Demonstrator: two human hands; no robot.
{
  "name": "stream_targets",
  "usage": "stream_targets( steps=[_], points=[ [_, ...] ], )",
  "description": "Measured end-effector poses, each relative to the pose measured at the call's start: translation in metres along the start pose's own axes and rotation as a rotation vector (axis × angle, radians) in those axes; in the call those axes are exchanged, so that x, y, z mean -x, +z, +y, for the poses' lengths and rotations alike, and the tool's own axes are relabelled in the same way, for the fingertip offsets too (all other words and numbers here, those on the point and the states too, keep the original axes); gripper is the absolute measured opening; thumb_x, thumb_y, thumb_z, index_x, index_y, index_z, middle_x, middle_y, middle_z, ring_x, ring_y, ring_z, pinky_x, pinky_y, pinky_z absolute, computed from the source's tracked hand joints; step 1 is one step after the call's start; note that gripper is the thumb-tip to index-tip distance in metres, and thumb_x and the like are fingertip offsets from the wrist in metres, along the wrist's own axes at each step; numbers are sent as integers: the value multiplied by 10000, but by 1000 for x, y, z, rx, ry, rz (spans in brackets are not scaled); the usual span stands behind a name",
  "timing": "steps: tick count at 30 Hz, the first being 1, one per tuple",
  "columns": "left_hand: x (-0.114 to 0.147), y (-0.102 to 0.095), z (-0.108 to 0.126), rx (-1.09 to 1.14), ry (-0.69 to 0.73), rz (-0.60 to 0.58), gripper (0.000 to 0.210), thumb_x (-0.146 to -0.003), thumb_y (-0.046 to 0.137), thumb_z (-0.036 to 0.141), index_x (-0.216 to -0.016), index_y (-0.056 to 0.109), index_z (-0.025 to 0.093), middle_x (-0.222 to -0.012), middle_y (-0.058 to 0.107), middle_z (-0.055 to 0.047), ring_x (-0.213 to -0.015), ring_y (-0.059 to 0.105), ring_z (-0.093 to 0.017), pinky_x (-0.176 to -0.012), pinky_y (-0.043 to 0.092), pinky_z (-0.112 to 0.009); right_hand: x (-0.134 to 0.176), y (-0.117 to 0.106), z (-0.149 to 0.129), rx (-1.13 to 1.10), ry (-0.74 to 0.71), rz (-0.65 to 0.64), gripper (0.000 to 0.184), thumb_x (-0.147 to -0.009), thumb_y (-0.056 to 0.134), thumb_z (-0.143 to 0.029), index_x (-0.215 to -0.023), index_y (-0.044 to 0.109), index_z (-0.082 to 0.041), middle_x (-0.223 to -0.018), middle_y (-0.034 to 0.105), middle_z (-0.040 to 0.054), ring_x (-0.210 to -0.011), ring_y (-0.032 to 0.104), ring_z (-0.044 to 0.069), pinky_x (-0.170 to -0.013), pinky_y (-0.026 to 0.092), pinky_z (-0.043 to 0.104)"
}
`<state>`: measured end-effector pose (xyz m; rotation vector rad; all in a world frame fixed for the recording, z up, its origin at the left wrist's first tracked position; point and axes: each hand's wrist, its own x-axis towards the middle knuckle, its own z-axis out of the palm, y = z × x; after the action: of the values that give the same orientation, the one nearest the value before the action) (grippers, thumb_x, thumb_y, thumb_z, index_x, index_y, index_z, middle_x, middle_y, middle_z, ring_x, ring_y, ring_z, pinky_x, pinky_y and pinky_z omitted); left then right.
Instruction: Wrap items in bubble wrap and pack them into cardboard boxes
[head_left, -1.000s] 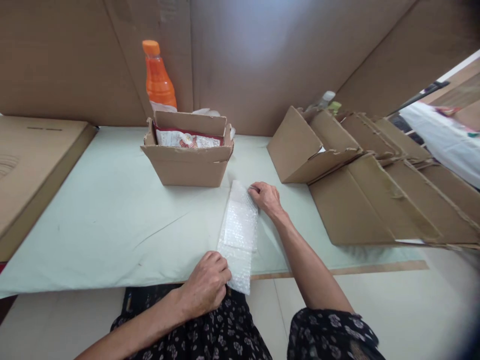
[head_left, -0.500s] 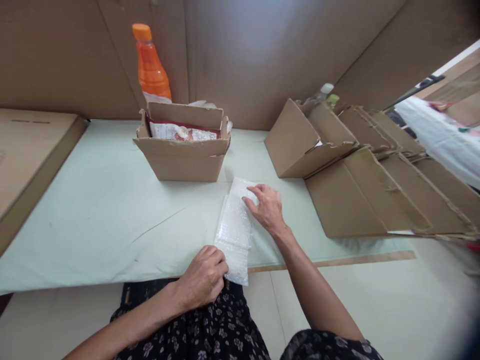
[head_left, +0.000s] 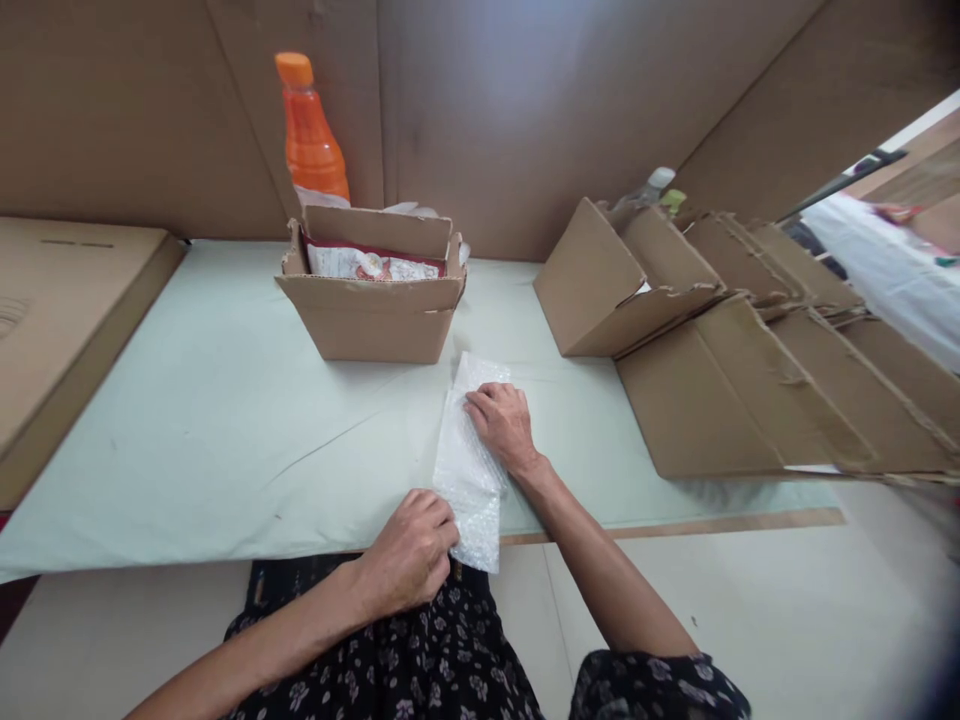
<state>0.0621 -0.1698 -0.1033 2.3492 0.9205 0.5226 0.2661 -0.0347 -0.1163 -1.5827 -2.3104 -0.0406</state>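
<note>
A strip of folded bubble wrap point(head_left: 466, 455) lies on the light green cloth and hangs a little over the table's front edge. My left hand point(head_left: 415, 545) is closed at the strip's lower left edge, its fingertips partly hidden. On the upper part of the strip rests my right hand point(head_left: 501, 422), fingers curled together and gripping the wrap near its middle. Behind the strip stands a small open cardboard box point(head_left: 379, 320) with a printed white and red packet point(head_left: 375, 263) in it.
An orange bottle point(head_left: 315, 150) rises behind the small box. Several open cardboard boxes point(head_left: 690, 390) stand at the right, with a clear bottle point(head_left: 651, 187) behind them. A flat carton point(head_left: 82, 300) lies at the left. Cardboard walls point(head_left: 495, 120) close off the back.
My right hand has moved left and slightly down onto the bubble wrap, and its fingers have closed. My left hand stays at the lower edge. The view has shifted slightly.
</note>
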Motion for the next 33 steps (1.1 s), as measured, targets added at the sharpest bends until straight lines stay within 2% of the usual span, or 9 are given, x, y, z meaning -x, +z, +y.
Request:
stream_targets(
  steps=[3,8,14,18,22,26,28,30,33],
  points=[
    [0,1,0,6,-4,4,159,-740,536,29,-765,522,185,-875,578,-45,-884,478,-205,-811,405,-366,-4,1,3,-15,-14,22,161,-958,592,-246,-926,745,-211,-925,694,56,-884,530,209,-798,305,355],
    [0,3,-1,11,-9,-3,157,-739,538,36,-773,534,189,-891,587,-55,-894,483,-214,-818,411,-380,-12,-3,0,-15,14,80,205,-976,555,-246,-921,751,-222,-924,685,57,-892,528,207,-823,293,365],
    [1,0,0,14,1,5,174,-732,522,24,-773,537,193,-878,591,-57,-881,495,-218,-802,423,-377,-13,-5,-10,-8,26,-11,184,-959,570,-281,-1009,734,-213,-996,692,74,-927,548,227,-827,313,374],
    [2,-4,0,46,26,58,160,-785,499,39,-794,553,190,-855,592,-59,-861,507,-212,-793,428,-367,6,-28,-11,-50,67,41,222,-967,541,-302,-1087,708,-218,-999,698,78,-918,583,230,-827,349,370],
    [1,-8,-1,90,39,130,175,-798,487,28,-815,571,180,-845,591,-61,-856,509,-205,-799,435,-358,41,-52,-14,-224,-21,-51,213,-972,513,-260,-1051,706,-213,-950,712,57,-898,630,205,-811,390,348],
    [0,-9,-2,103,58,128,174,-811,492,34,-839,590,175,-849,604,-61,-868,519,-206,-805,437,-360,65,-52,-23,-254,-36,-198,208,-924,544,-214,-1051,709,-212,-991,711,70,-923,628,229,-807,421,371],
    [-1,-11,-1,101,62,119,172,-815,489,41,-834,594,175,-832,605,-59,-857,524,-205,-792,438,-360,70,-51,-24,-276,-9,-221,228,-912,536,-196,-1055,713,-211,-1008,709,82,-937,627,242,-821,437,395],
    [-4,-17,1,121,49,112,176,-815,482,46,-826,597,180,-800,602,-48,-817,528,-195,-765,440,-353,74,-56,-21,-372,27,-200,238,-919,524,-211,-1061,715,-218,-1027,711,88,-974,634,250,-856,452,422],
    [-16,-31,2,198,0,98,193,-817,480,52,-845,610,192,-796,626,-27,-787,555,-176,-758,455,-344,87,-73,-13,-674,80,-231,268,-947,520,-323,-1137,693,-248,-1114,705,84,-1053,641,251,-914,486,434]
  ],
)
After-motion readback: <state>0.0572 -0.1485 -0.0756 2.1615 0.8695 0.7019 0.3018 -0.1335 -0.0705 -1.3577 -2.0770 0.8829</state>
